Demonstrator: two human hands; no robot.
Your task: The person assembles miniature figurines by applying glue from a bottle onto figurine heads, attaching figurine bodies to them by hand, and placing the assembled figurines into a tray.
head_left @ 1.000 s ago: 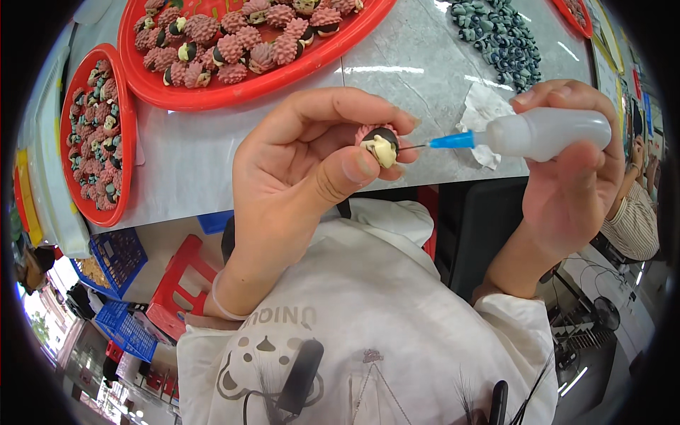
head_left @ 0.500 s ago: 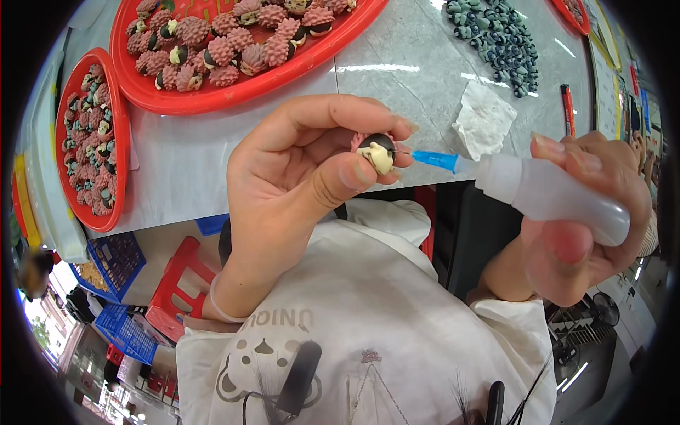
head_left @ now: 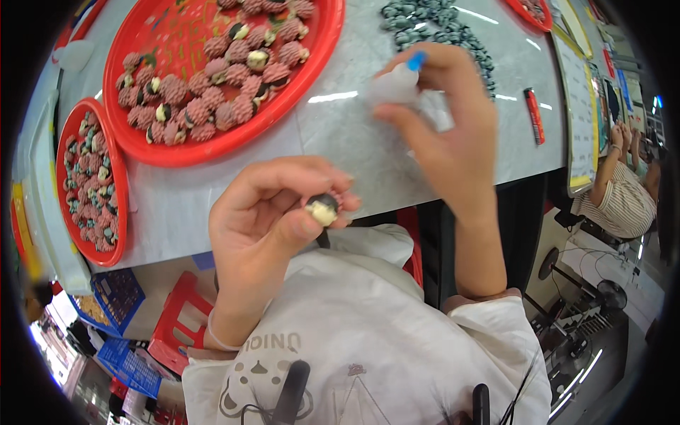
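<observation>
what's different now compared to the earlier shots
The right hand has carried the translucent white, blue-tipped squeeze bottle away from the small pink, black and cream piece, leftward and farther out over the grey table, toward the pile of small dark green pieces; its tip now points away. Nothing was let go: the left hand still holds its piece.

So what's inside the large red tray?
The large red tray holds knobbly pink, black and cream pieces, with yellow markings showing beside them; whatever lies beneath the pieces is covered.
</observation>
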